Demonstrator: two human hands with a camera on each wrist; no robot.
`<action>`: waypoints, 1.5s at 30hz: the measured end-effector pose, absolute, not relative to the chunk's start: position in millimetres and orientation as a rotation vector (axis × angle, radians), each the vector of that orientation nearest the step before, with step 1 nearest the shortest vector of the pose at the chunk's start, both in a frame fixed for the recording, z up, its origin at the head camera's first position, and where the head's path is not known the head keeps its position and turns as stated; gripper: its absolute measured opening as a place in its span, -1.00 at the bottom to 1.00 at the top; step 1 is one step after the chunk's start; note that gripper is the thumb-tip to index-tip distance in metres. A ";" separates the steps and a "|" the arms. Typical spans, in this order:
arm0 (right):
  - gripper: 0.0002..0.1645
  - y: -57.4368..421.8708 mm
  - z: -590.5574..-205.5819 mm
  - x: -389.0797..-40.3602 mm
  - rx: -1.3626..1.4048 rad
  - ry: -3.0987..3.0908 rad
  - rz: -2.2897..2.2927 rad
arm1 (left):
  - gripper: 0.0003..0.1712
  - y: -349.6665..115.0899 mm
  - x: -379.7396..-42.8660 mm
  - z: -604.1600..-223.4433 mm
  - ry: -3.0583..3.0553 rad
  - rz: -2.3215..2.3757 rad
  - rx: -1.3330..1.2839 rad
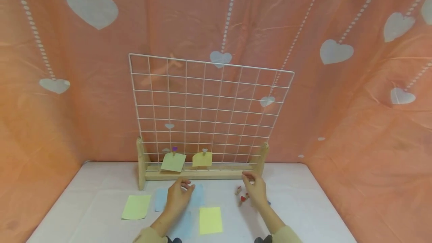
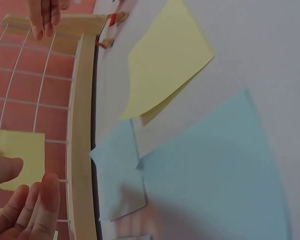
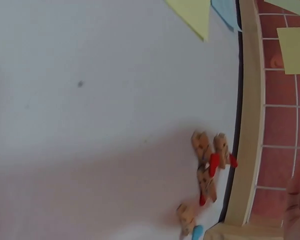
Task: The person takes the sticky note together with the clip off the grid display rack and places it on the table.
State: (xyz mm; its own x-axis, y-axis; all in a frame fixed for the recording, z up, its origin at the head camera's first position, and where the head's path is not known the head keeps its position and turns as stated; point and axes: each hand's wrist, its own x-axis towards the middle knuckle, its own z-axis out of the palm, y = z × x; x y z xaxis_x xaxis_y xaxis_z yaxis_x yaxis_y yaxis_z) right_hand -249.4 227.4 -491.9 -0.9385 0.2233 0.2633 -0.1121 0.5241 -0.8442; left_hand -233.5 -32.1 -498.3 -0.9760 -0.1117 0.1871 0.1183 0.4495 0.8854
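My left hand [image 1: 179, 197] hovers over pale blue sticky notes [image 1: 198, 195], its fingers loosely bent and holding nothing. In the left wrist view, its thumb and fingertips stand apart, overlapping a yellow note on the grid. My right hand [image 1: 256, 190] is above small wooden clothespins [image 1: 242, 199] with red hearts, fingers pointing toward the grid's wooden base; nothing shows in it. At the right wrist view's edge, only part of that hand's fingers [image 3: 296, 197] appears. A green note [image 1: 173, 162] and a yellow note [image 1: 202, 159] hang on the white wire grid [image 1: 210, 102] by heart-topped clothespins.
A wooden stand [image 1: 199, 175] holds the grid at the back of the white table [image 1: 287, 209]. Loose on the table lie a green note [image 1: 136, 207], a yellow note [image 1: 210, 220] and a blue-topped clothespin [image 3: 186, 219]. An orange heart-patterned curtain [image 1: 101, 55] surrounds the table.
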 end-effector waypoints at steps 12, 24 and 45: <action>-0.81 195.6 -475.7 -265.2 0.030 -2.360 1.478 | -0.78 -36.0 -249.9 -488.6 -2.368 -1.586 -0.006; -0.84 177.3 -469.9 -278.4 0.093 -2.351 1.435 | -0.72 -37.8 -261.9 -487.8 -2.302 -1.609 -0.035; -0.84 140.6 -455.1 -303.7 0.218 -2.375 1.439 | -0.64 -31.7 -284.3 -482.7 -2.282 -1.662 -0.077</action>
State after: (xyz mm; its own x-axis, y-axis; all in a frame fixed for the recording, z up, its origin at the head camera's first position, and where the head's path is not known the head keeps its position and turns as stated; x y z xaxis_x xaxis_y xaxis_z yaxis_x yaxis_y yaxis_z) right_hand -303.7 140.6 -455.1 -0.9256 0.0507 0.3752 -0.3091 0.4710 -0.8262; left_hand -284.3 -31.7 -482.7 -0.9485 -0.1411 0.2836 0.2267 0.3230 0.9188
